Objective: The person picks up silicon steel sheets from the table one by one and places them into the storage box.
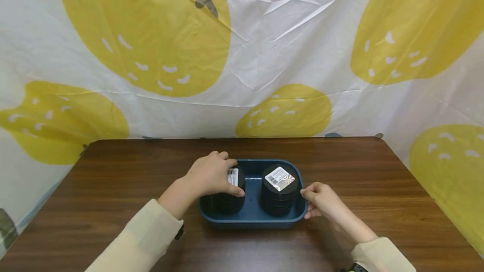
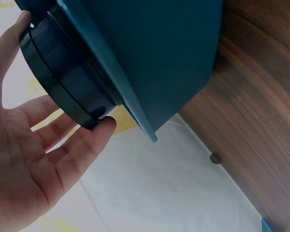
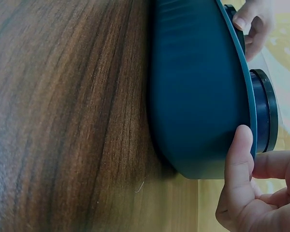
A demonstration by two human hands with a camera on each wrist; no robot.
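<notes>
A dark blue rectangular tub (image 1: 251,215) with rounded corners stands on the table. Inside it are two stacks of round black jars; the right stack (image 1: 279,200) carries a white label with a barcode on its top lid. My left hand (image 1: 211,175) grips the top jar of the left stack (image 1: 229,205) from above, partly covering its label. In the left wrist view, thumb and fingers span the lid of that jar (image 2: 70,67), which rises above the tub's rim. At the tub's right end, my right hand (image 1: 321,200) pinches the rim between thumb and fingers.
The brown wood-grain table (image 1: 132,171) extends around the tub on all sides. Behind it hangs a white cloth (image 1: 181,116) printed with large yellow fruit, also running along both sides.
</notes>
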